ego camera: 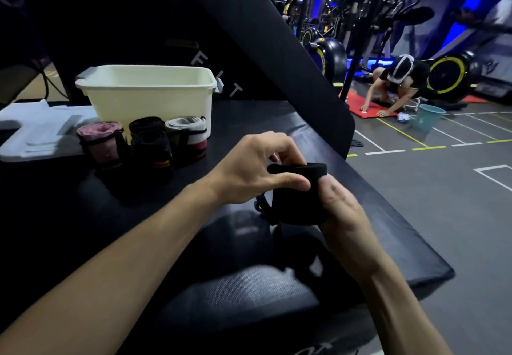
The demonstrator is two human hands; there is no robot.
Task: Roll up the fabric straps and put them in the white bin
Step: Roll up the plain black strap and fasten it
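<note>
— Black fabric, rolled tight: the black strap roll [295,196] sits between both hands, above the near part of the dark padded bench [374,216].

— How are the hands on it?

— Left hand [255,169] comes over the top, thumb and curled fingers pinching the roll's upper edge. Right hand [342,210] cups it from below and from the right, thumb pressed against its side. A loose tail of the strap hangs down under the roll.

— And farther along the bench?

— Three rolled straps stand upright in a row: a pink roll [101,142], a black roll [151,144] and a grey-and-red roll [189,137], close together. Just behind them stands the white bin [149,97]; I cannot see whether anything lies inside it.

— Beyond that?

— A white flat piece [36,133] lies left of the bin. Across the floor, another person [396,88] kneels on a red mat [368,108], near a teal bucket [426,119].
</note>
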